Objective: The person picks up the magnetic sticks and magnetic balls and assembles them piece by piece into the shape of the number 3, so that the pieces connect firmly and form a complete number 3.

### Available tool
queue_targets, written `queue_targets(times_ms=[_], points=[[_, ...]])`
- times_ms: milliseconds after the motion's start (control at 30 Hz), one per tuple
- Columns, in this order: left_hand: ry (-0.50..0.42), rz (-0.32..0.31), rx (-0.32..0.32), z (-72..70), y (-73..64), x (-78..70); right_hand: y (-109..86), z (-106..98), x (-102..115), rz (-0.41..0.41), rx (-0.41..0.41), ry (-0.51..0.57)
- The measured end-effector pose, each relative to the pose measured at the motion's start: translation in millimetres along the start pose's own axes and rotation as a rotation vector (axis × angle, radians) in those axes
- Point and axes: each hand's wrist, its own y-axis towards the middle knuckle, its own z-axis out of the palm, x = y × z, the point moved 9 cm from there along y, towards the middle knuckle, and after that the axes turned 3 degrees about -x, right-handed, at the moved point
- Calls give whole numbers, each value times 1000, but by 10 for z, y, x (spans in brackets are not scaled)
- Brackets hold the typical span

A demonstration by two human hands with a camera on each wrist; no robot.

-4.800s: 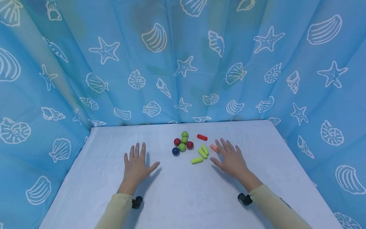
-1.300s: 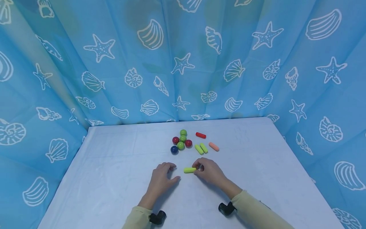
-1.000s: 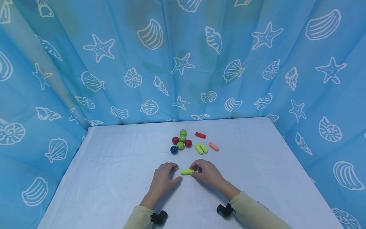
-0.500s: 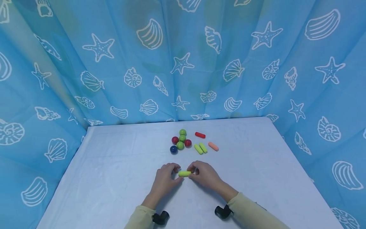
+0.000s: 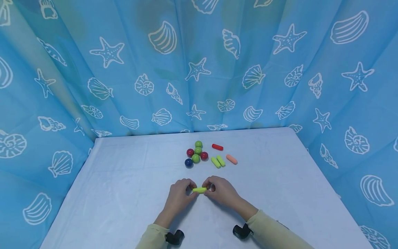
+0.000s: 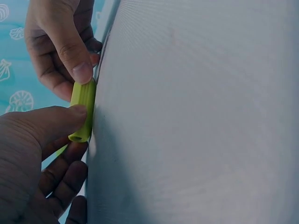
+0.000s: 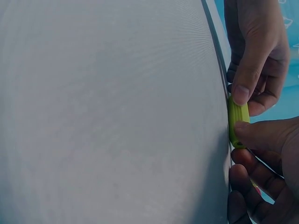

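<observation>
A short yellow-green ribbed cylinder point(image 5: 199, 190), with a small hole in its end, lies crosswise between my two hands low over the table. My left hand point(image 5: 178, 195) pinches its left end; the left wrist view has the thumb pressed on the cylinder's ribbed side point(image 6: 83, 97). At the opposite end, my right hand point(image 5: 223, 191) pinches it between thumb and fingers, with the thumb plain on the cylinder point(image 7: 239, 113) in the right wrist view. Beyond the hands lie two like yellow-green cylinders point(image 5: 216, 162), side by side.
Left of the cylinders is a cluster of shiny balls: green point(image 5: 195, 158), dark red point(image 5: 204, 156) and navy point(image 5: 188, 163). A red cylinder point(image 5: 217, 147) and an orange one point(image 5: 231, 159) lie at the back right. A blue shell-print curtain point(image 5: 199, 93) surrounds the white-covered table point(image 5: 124, 173).
My right hand picked up the nearest yellow-green cylinder and brought it toward me and left. My left hand came in from the left and now pinches its other end.
</observation>
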Motion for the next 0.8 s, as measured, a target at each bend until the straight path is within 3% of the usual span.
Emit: queue_targets(times_ms=[500, 800], points=[[-33, -14, -6, 0, -4, 29, -8, -18, -15, 24, 5, 36], [-49, -22, -2, -14, -14, 24, 81, -83, -132, 57, -40, 59]])
